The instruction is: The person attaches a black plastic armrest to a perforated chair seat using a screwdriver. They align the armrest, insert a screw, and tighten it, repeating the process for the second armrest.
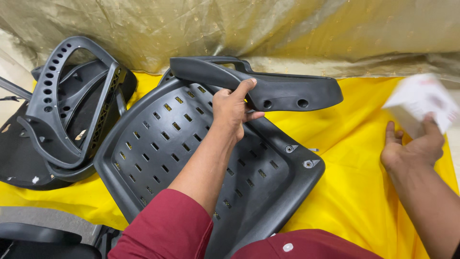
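place: you worked in a small assembly workshop, on the floor | evidence: black plastic chair seat pan (191, 158) with slots and screw holes, loose armrest (268, 84), more chair frames (72, 105) stacked at the left | surface: yellow cloth (354, 163) was spread as work mat | background: gold fabric (268, 29) hung behind

The chair seat pan (191, 158) lies centre frame on the cloth (354, 182). An armrest (268, 84) rests across its upper edge. A chair backrest frame (72, 105) lies left. Paper (424, 98) sits far right.
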